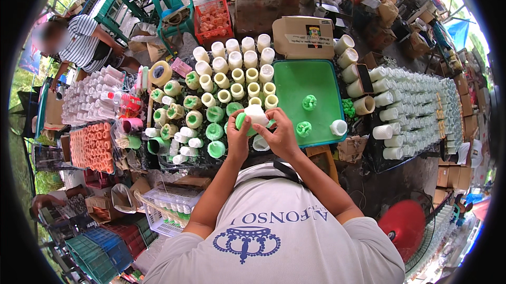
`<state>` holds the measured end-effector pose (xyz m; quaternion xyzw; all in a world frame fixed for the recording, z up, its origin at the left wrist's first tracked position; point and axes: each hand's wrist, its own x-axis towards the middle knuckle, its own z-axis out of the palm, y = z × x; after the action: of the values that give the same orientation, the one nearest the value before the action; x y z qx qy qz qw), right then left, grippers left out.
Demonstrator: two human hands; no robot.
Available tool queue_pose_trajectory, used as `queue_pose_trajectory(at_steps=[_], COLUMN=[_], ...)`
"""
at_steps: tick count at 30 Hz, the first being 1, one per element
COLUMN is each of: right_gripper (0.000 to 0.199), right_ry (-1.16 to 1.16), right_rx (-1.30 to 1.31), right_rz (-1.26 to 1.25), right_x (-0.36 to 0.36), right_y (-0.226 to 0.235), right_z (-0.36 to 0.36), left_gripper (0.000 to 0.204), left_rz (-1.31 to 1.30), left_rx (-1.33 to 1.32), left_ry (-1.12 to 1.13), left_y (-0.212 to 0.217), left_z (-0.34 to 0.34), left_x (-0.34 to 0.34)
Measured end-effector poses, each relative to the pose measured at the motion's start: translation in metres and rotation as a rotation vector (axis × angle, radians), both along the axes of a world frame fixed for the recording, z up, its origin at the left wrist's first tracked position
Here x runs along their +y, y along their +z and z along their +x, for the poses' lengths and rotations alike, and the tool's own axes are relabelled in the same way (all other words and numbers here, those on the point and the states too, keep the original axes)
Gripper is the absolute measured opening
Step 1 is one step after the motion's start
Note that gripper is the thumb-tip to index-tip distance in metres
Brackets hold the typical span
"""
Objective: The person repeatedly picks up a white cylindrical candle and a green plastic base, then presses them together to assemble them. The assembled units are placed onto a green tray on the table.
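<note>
In front of my chest, both hands are closed on a small white-and-green moulded piece (256,113); its exact kind is unclear. My left hand (238,139) grips the green side, fingers partly hidden. My right hand (281,137) pinches the white side with thumb and fingers. Just to the right lies a green tray (284,84) with a green flower-shaped piece (309,102), another green piece (303,129) and a white cup-like piece (338,127). Beyond my hands stand rows of cream cylinders (237,91) and white cylinders (235,60). Green-topped cylinders (215,131) sit close to my left hand.
White cylinders (403,110) fill a table at right. Orange cylinders (92,147) and a tape roll (159,73) lie left. A cardboard box (303,39), red crate (213,20) and green chair (172,7) stand beyond. At far left is another person (87,41); a red fan (403,228) stands lower right.
</note>
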<state>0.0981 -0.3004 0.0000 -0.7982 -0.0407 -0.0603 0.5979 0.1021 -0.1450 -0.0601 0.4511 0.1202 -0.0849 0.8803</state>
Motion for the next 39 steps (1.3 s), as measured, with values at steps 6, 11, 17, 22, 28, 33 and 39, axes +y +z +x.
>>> queue_pose_trajectory(at_steps=[6, 11, 17, 22, 28, 33, 39], right_gripper=[0.028, 0.026, 0.023, 0.029, 0.048, 0.039, 0.016], right_ry=[0.061, 0.083, 0.153, 0.175, 0.092, -0.017, 0.0], right_rx=[0.043, 0.144, 0.207, 0.299, -0.213, -0.182, -0.453], right_rz=[-0.04, 0.102, 0.265, 0.416, -0.31, -0.185, -0.554], right_x=[-0.002, -0.002, -0.016, -0.018, -0.013, -0.007, -0.013], right_y=[-0.011, -0.011, -0.033, -0.039, -0.011, -0.011, -0.015], right_z=[-0.001, -0.001, 0.004, 0.004, -0.001, -0.005, 0.001], left_gripper=[0.041, 0.033, 0.033, 0.035, 0.042, 0.052, 0.048], left_rz=[0.068, -0.018, -0.015, -0.035, -0.089, -0.154, -0.132], left_rx=[0.008, 0.013, 0.009, 0.035, 0.195, 0.243, 0.265], left_ry=[0.103, 0.102, 0.039, -0.012, 0.003, -0.084, -0.095], left_y=[-0.01, -0.019, -0.026, -0.033, -0.014, 0.0, 0.002], left_z=[0.0, 0.007, 0.009, 0.007, 0.004, 0.001, -0.003], left_x=[-0.006, 0.002, 0.007, 0.01, 0.005, 0.0, -0.007])
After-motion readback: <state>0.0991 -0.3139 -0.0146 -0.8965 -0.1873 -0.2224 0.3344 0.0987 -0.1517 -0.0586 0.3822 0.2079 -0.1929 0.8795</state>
